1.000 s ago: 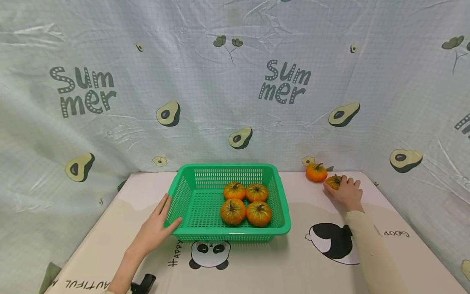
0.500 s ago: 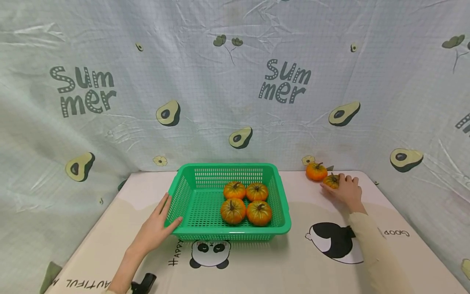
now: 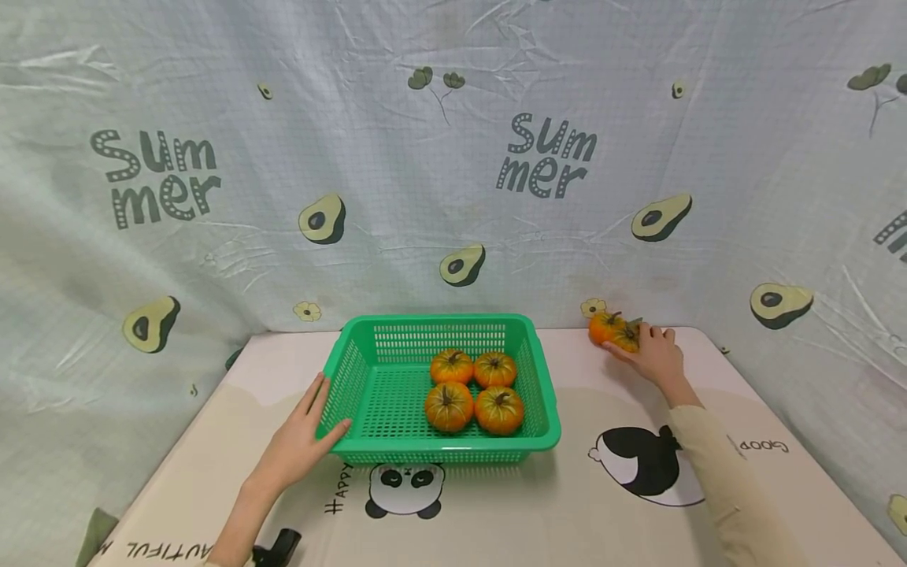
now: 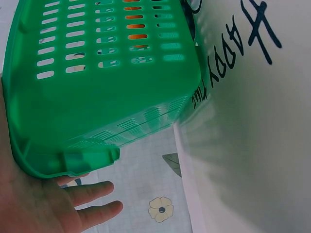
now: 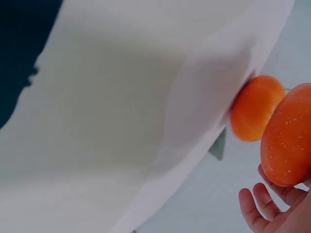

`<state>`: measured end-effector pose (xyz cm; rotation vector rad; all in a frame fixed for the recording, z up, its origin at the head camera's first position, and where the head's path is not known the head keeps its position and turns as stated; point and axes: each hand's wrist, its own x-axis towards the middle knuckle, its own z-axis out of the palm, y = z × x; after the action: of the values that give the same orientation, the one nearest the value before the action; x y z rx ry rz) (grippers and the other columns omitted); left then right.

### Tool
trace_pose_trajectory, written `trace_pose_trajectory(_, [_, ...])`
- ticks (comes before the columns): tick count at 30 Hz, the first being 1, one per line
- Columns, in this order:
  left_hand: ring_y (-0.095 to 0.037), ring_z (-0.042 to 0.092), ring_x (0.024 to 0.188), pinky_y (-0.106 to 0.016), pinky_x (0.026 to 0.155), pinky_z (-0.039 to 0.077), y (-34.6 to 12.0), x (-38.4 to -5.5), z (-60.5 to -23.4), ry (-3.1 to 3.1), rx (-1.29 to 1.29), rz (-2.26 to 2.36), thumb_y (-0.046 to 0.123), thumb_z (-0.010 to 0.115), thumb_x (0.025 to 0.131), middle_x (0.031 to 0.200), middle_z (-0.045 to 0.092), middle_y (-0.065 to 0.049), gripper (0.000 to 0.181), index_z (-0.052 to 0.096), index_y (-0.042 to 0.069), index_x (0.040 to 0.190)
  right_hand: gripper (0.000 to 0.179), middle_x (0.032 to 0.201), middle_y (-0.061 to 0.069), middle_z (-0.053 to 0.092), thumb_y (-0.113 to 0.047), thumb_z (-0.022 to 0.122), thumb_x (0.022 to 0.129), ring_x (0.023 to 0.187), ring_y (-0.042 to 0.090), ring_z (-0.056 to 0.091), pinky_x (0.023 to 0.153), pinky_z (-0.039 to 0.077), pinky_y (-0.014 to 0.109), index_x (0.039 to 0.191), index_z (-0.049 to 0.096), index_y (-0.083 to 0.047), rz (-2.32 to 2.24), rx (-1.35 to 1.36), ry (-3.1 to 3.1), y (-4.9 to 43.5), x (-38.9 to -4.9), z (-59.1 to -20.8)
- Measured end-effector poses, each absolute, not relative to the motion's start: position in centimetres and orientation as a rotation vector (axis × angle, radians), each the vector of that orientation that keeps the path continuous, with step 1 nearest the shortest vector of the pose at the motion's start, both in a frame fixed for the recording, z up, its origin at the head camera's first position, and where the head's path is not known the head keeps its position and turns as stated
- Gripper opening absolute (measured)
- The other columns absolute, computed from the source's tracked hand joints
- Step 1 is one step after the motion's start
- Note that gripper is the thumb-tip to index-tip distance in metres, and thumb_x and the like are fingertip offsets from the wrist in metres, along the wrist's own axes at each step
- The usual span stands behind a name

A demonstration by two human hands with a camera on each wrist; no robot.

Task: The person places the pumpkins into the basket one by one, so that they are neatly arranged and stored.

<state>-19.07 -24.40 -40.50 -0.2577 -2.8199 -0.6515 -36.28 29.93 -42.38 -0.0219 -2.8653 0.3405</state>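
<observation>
A green plastic basket (image 3: 368, 394) stands mid-table with several small orange pumpkins (image 3: 449, 407) in its right half. My left hand (image 3: 305, 441) rests flat against the basket's front-left corner, fingers straight; the left wrist view shows that hand (image 4: 43, 204) under the basket's rim (image 4: 97, 107). At the table's far right my right hand (image 3: 648, 353) grips a small pumpkin (image 3: 627, 337), touching or just in front of another pumpkin (image 3: 604, 326) by the backdrop. In the right wrist view the held pumpkin (image 5: 287, 138) sits above my curled fingers (image 5: 257, 206), with the other pumpkin (image 5: 253, 114) behind it.
The table (image 3: 567, 504) has a cream cover printed with pandas and text. An avocado-print cloth (image 3: 453, 173) hangs close behind and around it. A small black object (image 3: 279, 546) lies at the near-left edge.
My right hand has carried the small pumpkin up and to the left, from the table toward the other pumpkin at the back. The left hand and basket have stayed put.
</observation>
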Motion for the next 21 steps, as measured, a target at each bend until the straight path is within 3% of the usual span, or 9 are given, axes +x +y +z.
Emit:
trace_pose_trajectory(9, [-0.045, 0.030, 0.127, -0.057, 0.090, 0.038, -24.4, -18.9, -40.3, -2.825, -0.256, -0.648, 0.045, 0.049, 0.088, 0.148, 0.013, -0.022, 0.079, 0.016, -0.003, 0.141, 0.087, 0.118, 0.032, 0.043, -0.065, 0.045, 0.079, 0.100, 0.043, 0.036, 0.076, 0.043, 0.055, 0.124, 0.038, 0.008, 0.327, 0.058, -2.857, 27.8, -36.1, -41.3])
trace_pose_trajectory(21, [-0.046, 0.030, 0.126, -0.057, 0.089, 0.039, -24.6, -19.1, -40.5, -2.826, -0.254, -0.644, 0.045, 0.048, 0.088, 0.148, 0.012, -0.022, 0.079, 0.015, -0.003, 0.142, 0.083, 0.117, 0.027, 0.046, -0.065, 0.047, 0.077, 0.099, 0.040, 0.039, 0.074, 0.044, 0.051, 0.126, 0.040, 0.002, 0.318, 0.204, -2.801, 25.0, -36.0, -39.8])
